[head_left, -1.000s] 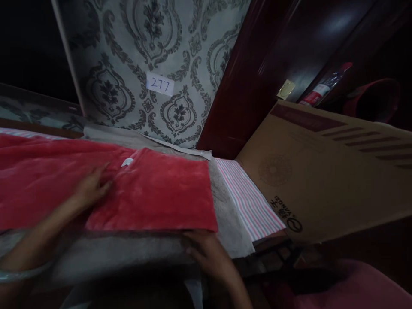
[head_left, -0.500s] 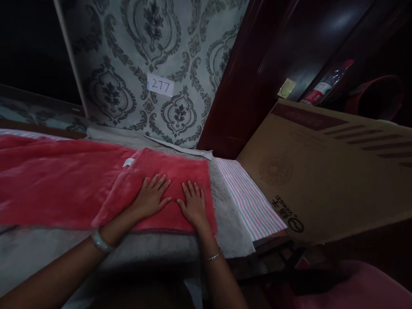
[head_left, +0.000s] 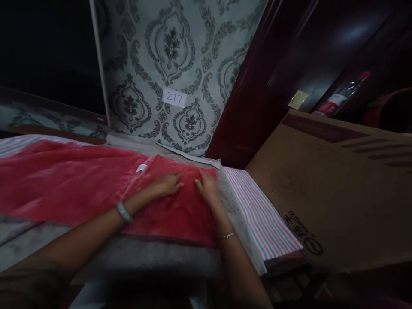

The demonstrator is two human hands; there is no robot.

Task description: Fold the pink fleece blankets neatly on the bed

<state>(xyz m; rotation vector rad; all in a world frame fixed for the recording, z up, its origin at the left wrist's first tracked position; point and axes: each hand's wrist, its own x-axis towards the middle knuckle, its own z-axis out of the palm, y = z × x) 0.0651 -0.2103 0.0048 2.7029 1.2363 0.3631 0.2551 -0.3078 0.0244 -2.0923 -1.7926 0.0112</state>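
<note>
A red plush cloth (head_left: 80,180) lies spread along the table, its right end doubled over in a folded layer with a small white tag (head_left: 141,168) at the fold's edge. My left hand (head_left: 167,184) rests on this folded part, palm down, its thumb apart from the fingers and slightly blurred. Close to the cloth's right edge, my right hand (head_left: 208,187) touches it too, thumb out and fingers pointing away from me. Neither hand grips the fabric visibly. Wrinkles show in the cloth between and below the hands.
Under the red cloth are a grey cover (head_left: 167,257) and a striped cloth (head_left: 260,214). A large cardboard box (head_left: 337,193) stands at the right, with a plastic bottle (head_left: 341,98) behind it. Patterned wallpaper bears a paper marked 277 (head_left: 174,97). A dark screen (head_left: 48,56) is at left.
Both hands have slid away from me toward the cloth's far edge, and their spread fingers have drawn closer together. The cloth has wrinkled near them. The view has shifted left.
</note>
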